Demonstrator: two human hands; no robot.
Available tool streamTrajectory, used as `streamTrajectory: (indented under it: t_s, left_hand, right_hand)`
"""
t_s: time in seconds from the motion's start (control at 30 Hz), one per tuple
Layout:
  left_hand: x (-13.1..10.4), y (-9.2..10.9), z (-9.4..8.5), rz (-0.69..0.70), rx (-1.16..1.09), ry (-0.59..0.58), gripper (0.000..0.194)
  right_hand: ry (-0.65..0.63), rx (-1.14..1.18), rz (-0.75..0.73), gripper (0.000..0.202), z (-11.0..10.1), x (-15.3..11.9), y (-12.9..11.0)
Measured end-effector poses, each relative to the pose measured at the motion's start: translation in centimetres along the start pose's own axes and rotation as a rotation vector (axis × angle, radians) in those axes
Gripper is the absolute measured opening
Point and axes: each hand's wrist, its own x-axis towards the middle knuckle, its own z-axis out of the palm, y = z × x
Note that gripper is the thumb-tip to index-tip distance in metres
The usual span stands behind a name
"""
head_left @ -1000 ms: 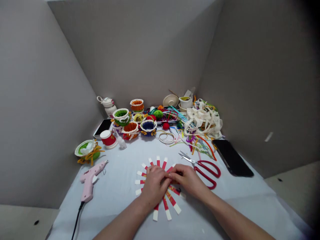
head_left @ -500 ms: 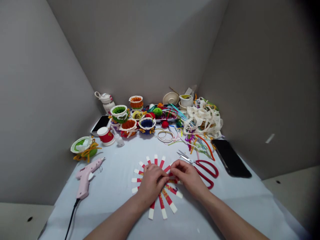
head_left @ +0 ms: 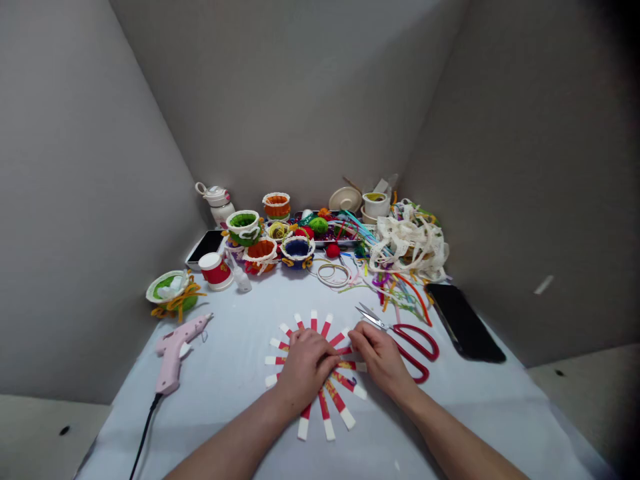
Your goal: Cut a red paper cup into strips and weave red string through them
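Note:
A paper cup cut into strips (head_left: pixel 340 403) lies splayed flat on the table, its strips red with gold print and white tips, fanned out like rays. Over its middle rests my left hand (head_left: pixel 309 363), fingers bent and thumb closed in against the strips near the centre, which is hidden beneath it. To the right, my right hand (head_left: pixel 379 350) is closed in a pinch at the outer end of one strip. A small dark purple curl (head_left: pixel 352 381) lies on a lower right strip. Red-handled scissors (head_left: pixel 415 340) lie open just beyond my right hand.
A pink glue gun (head_left: pixel 175 353) with a black cord lies at left. Decorated little baskets (head_left: pixel 297 252), a red-and-white paper cup (head_left: pixel 215 272) and a small bottle (head_left: pixel 242 279) stand behind. White lace (head_left: pixel 413 240), coloured stems and a black phone (head_left: pixel 465 323) are at right.
My right hand has slid outward along a strip, away from my left hand, toward its tip. My left hand stays on the cup's middle. The view has shifted slightly.

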Motion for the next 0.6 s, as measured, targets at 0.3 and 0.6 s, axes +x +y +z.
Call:
streamTrajectory:
  t_s: [0.3, 0.6]
  left_hand:
    - [-0.04, 0.17, -0.06, 0.015, 0.008, 0.001, 0.011]
    - [0.03, 0.29, -0.18, 0.007, 0.008, -0.004, 0.008]
  right_hand:
    - [0.041, -0.061, -0.104, 0.043, 0.08, 0.05, 1.02]
    - [0.046, -0.01, -0.226, 0.024, -0.1, 0.02, 0.39]
